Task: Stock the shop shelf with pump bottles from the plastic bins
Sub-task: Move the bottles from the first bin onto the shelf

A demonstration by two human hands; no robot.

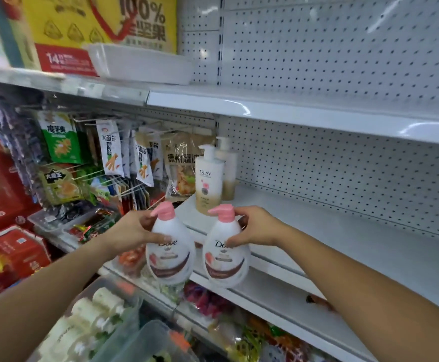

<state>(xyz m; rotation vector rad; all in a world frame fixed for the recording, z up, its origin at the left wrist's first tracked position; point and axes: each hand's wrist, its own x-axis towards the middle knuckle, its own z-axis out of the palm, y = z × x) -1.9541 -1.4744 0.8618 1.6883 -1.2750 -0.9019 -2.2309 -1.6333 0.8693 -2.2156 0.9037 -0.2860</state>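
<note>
My left hand (132, 231) grips a white Dove pump bottle (171, 259) with a pink pump, held in the air just in front of the white shelf (343, 239). My right hand (257, 227) grips a second, matching Dove bottle (226, 262) beside it, level with the shelf's front edge. Two white-and-gold Olay pump bottles (209, 178) stand upright at the shelf's left end, one behind the other. A clear plastic bin (114, 320) with several pale bottles sits low at the bottom left.
Snack packets (114, 155) hang on hooks left of the shelf. A white tray (140, 64) lies on the upper shelf beside a yellow box. Red cartons (9, 246) stack at the far left. Packaged goods fill the shelf below. Perforated backboard (343, 165) lines the rear.
</note>
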